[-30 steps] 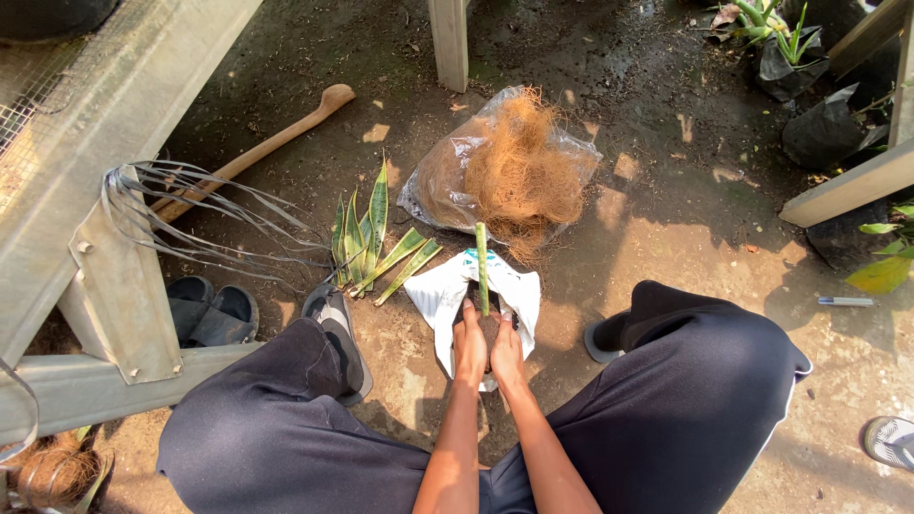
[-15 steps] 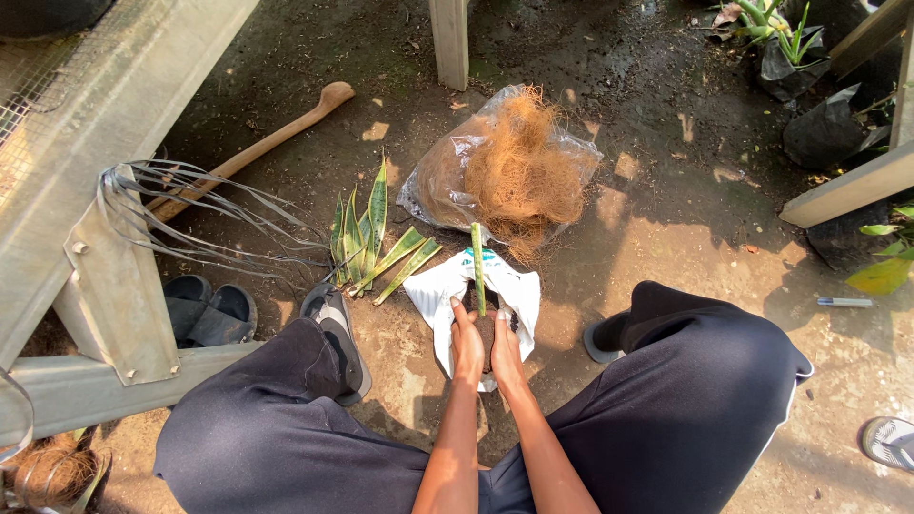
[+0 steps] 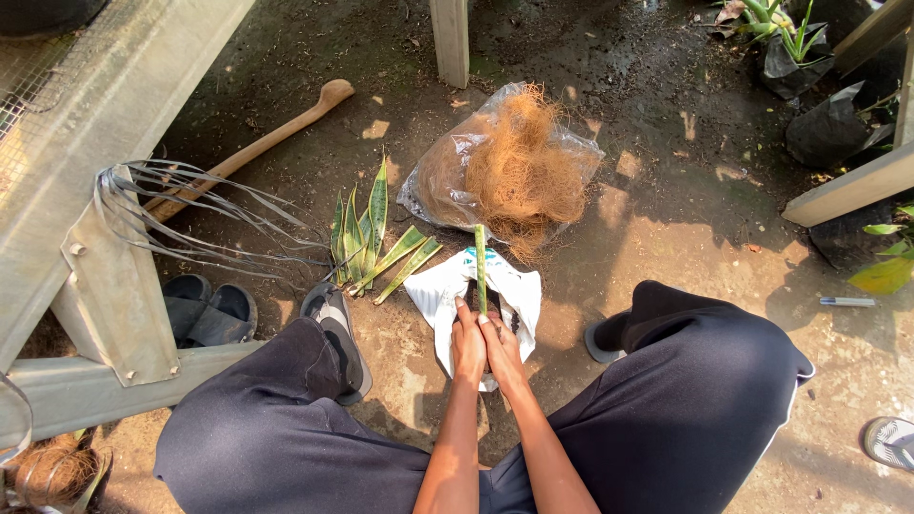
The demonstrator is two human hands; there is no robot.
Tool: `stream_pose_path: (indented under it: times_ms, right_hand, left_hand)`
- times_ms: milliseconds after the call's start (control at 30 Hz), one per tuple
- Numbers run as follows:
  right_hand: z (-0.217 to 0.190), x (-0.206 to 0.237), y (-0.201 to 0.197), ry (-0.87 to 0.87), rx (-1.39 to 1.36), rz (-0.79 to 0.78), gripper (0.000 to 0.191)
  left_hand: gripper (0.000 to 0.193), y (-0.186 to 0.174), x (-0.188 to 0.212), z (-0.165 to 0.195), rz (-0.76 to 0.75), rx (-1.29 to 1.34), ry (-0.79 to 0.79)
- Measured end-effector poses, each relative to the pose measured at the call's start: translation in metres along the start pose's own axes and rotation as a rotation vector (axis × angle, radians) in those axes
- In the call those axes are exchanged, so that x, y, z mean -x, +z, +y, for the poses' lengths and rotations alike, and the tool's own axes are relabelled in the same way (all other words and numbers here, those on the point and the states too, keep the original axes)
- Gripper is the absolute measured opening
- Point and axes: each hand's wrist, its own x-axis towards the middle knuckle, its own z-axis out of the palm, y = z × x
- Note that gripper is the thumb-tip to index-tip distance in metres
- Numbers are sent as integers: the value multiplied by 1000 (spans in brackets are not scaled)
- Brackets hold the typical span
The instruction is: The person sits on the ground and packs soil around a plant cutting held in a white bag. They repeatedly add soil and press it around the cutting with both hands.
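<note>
Both hands pressed together low on the upright green leaf cutting (image 3: 481, 266): left hand (image 3: 467, 345) & right hand (image 3: 503, 350) closed round its base, over the white bag (image 3: 440, 297). Step looks like firming the cutting in; next needs pressing w/o tilting it. More cuttings (image 3: 367, 238) lie left of hands, coir fibre bag (image 3: 514, 167) just beyond.

The leaf (image 3: 481, 269) upright at centre is green with paler banding. At ten o'clock from it, the cut leaves (image 3: 367, 240) are dark green, edged yellow-green. The fibre (image 3: 524, 171) at one o'clock is orange-brown, in a clear bag (image 3: 433, 181). The sack (image 3: 438, 300) under the leaf is white with a teal mark. The trousers (image 3: 685, 409) are black, and the handle (image 3: 257, 148) at ten o'clock is tan.
</note>
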Motion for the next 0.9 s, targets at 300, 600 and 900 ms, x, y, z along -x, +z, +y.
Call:
stream_pose_path:
  times_ms: [300,600,900]
  right_hand:
    - [1,2,0,-50,-36,-15,33]
    - [-5,3,1,-96,43,20,31]
    - [-4,-4,2,13,32,54,67]
  left_hand:
    - [92,4,-4,-5,-65,250,51]
    - [95,4,-2,-3,-101,297,80]
    - [91,1,-3,-2,-29,88,3]
